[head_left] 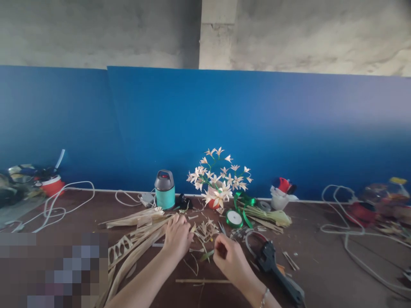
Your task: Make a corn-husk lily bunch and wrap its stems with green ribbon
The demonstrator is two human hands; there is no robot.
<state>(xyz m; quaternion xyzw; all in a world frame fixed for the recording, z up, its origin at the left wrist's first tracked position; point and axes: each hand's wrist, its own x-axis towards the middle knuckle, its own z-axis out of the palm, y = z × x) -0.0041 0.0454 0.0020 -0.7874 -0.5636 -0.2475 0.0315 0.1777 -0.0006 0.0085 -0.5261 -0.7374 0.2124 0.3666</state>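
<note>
My left hand (177, 236) is over the right ends of a pile of dried husk strips (141, 239), its fingers curled downward. A small pale yellow piece shows by its fingertips; I cannot make out what it grips. My right hand (229, 256) is closed, thumb and fingers curled together, and what they hold is hidden. Between the hands lies a heap of cut husk pieces (205, 231) with a green leaf-like piece (206, 256). A thin stick (202, 281) lies nearer to me. Behind stands a pot of husk flowers (221, 182) on green stems.
A black glue gun (272, 265) lies right of my right hand. Farther back are a green ribbon spool (234, 218), a bundle of pale green husks (269, 216), a white cup (279, 199) and a turquoise container (165, 196). White cables (345, 231) run along the table's right side.
</note>
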